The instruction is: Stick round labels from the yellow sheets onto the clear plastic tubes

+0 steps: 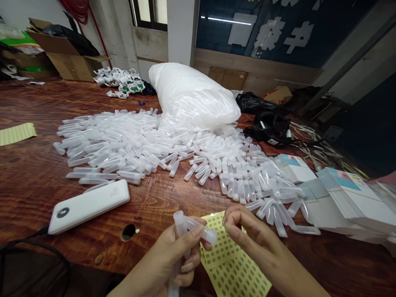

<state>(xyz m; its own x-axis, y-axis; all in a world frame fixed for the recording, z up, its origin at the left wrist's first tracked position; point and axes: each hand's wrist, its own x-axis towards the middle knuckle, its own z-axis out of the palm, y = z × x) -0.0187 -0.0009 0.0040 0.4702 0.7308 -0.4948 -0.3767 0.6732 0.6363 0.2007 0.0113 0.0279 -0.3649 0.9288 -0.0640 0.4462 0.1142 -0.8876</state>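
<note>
My left hand (182, 251) is closed around translucent plastic tubes (208, 235), two of which cross near the thumb. Just to its right, my right hand (247, 231) has its thumb and forefinger pressed together above a yellow sticker sheet (238, 272) printed with rows of small oval marks; whatever sits between those fingertips is too small to make out. Beyond both hands spreads a large heap of similar translucent tubes (123, 140) on the brown wooden table (157, 198).
A white power bank (89, 206) with a black cable lies at left, near a table hole (128, 232). Behind the heap rests a bulging white plastic bag (192, 95). Banded card stacks (352, 194) stand at right. A cardboard box (69, 64) sits back left.
</note>
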